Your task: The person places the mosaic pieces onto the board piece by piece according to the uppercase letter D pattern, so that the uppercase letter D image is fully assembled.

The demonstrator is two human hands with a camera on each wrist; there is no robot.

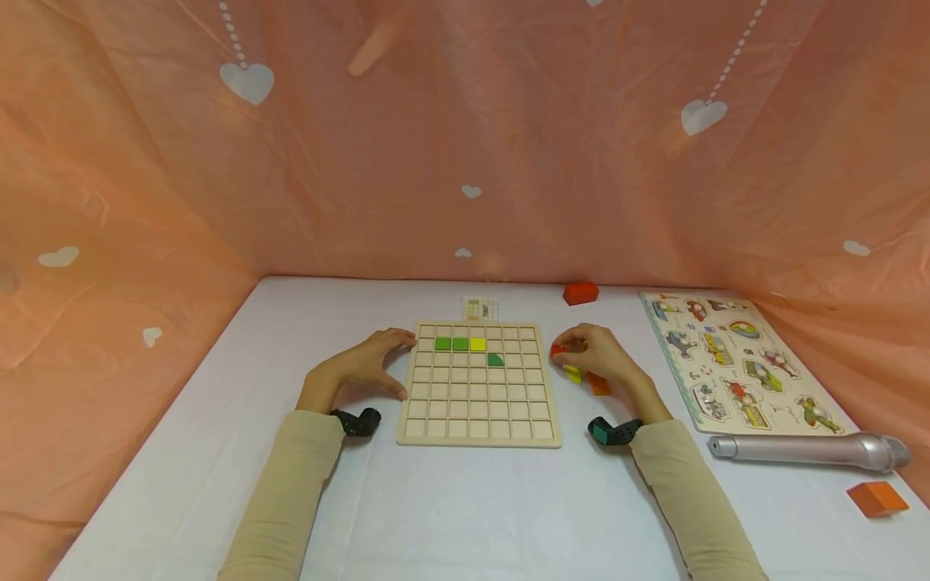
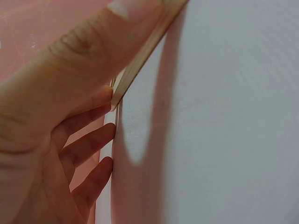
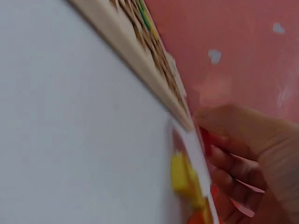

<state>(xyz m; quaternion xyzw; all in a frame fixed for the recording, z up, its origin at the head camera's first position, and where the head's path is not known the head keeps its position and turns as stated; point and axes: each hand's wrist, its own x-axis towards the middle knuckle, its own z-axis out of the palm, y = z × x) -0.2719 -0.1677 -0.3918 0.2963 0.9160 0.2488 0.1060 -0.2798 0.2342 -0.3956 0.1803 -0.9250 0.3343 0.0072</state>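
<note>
1. Red piece (image 1: 557,352) first: it was pinched between the thumb and fingers of the right hand (image 1: 596,352), just off the right side of the wooden grid board (image 1: 479,393), towards the far corner. So the board lay to that hand's left, with a small gap between.
2. Couldn't call the red piece's long axis, tbh. Fingers covered a good chunk of it and the right wrist view was blurry, so its full outline was anyone's guess.
3. Right hand was easily the nearer one. The left hand (image 1: 366,360) was over at the board's left edge, thumb and fingers spread apart, and its thumb tip got cut off at the top of the left wrist view.
4. Yellow piece (image 1: 573,374) and orange piece (image 1: 599,384) lay on the bench (image 1: 450,508), partly hidden by the right hand. No idea if more were tucked under there.
5. On the board, two green squares (image 1: 451,344) and a yellow square (image 1: 478,344) made a row. Just past the far edge sat a small card (image 1: 481,308), print too tiny to make out.
</note>
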